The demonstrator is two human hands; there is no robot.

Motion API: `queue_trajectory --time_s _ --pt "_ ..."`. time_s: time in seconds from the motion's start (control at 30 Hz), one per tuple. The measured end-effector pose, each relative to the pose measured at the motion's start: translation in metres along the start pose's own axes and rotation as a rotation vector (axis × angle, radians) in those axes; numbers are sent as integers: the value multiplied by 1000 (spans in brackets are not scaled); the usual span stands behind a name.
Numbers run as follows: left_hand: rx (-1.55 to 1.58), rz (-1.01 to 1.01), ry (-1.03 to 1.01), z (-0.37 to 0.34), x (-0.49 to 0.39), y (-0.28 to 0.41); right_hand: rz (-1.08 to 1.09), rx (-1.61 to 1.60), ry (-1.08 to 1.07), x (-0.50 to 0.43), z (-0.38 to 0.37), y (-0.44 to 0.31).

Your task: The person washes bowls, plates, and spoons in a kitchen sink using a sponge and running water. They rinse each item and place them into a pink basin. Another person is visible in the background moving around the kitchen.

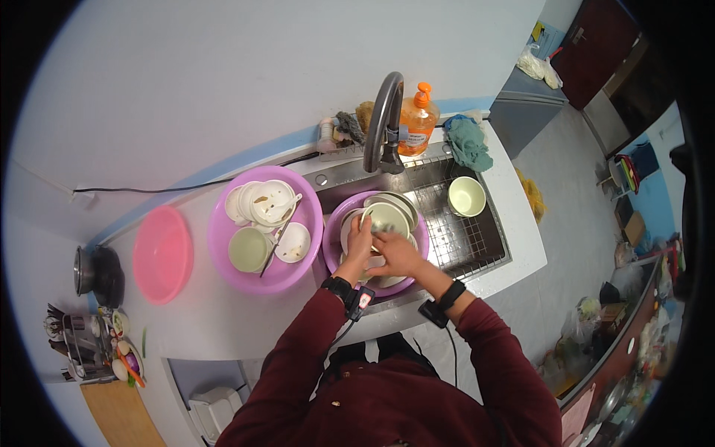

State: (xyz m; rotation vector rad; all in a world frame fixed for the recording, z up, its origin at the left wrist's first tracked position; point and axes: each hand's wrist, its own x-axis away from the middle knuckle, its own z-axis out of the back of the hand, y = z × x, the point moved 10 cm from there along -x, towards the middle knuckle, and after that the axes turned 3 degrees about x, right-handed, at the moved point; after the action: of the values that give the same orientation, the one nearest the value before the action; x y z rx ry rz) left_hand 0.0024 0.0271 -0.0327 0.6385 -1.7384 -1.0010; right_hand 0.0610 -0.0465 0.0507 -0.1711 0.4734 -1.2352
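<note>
Over a purple basin [423, 237] of stacked dishes in the sink, my left hand [358, 241] grips the near-left rim of a pale green bowl [389, 215]. My right hand [397, 254] reaches into the same bowl, its fingers on something dark and blurred that I cannot identify. Another pale green bowl [467, 196] sits on the wire rack at the sink's right. To the left, a larger purple basin [307, 251] holds soiled white dishes [273, 198], a spoon, a light green mug [247, 250] and dark chopsticks [273, 248].
A dark curved faucet [384, 117] arches over the sink. Behind it stand an orange soap pump bottle [418, 125] and a caddy with scrubbers [351, 127]. A green cloth [469, 144] lies at the back right. A pink basin [163, 254] and vegetables [127, 357] are on the left counter.
</note>
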Motion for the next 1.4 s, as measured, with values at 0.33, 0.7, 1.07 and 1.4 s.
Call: queue_trajectory --time_s 0.33,0.7,1.07,1.4 --pt "-281 0 85 32 -31 -45 -553 -250 -143 16 -48 50" --pt "-669 -38 1 40 -41 -53 -294 -316 133 9 -57 38" --pt "-209 456 -97 52 -22 -117 254 -88 2 12 -58 -29" --pt "-99 273 -33 46 -18 -85 -135 -253 -49 7 -64 8"
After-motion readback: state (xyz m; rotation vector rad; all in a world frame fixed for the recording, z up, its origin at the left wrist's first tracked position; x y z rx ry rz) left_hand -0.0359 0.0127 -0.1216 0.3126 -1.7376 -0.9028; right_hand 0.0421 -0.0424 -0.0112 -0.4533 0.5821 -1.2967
